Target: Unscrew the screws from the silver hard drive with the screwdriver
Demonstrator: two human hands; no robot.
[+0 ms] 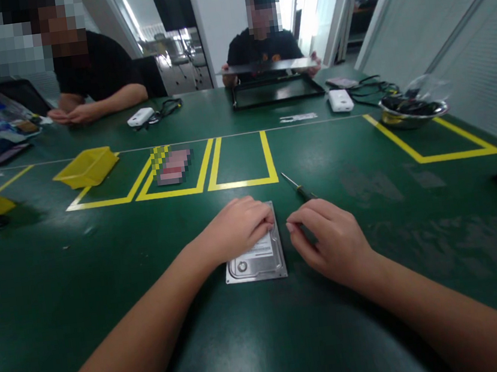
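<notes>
A silver hard drive (pixel 258 261) lies flat on the green table in front of me. My left hand (pixel 238 226) rests on its far half, fingers curled down over the top edge. My right hand (pixel 327 239) sits just right of the drive with thumb and forefinger pinched together near the drive's upper right corner; what they pinch, if anything, is too small to see. A screwdriver (pixel 298 187) lies on the table just beyond my right hand, untouched.
Yellow tape boxes (pixel 243 182) mark the table beyond. A yellow bin (pixel 85 168) stands at left, a metal bowl (pixel 412 110) at far right. Two other people sit across the table; one holds a flat panel (pixel 272 66) over a black frame (pixel 277 91).
</notes>
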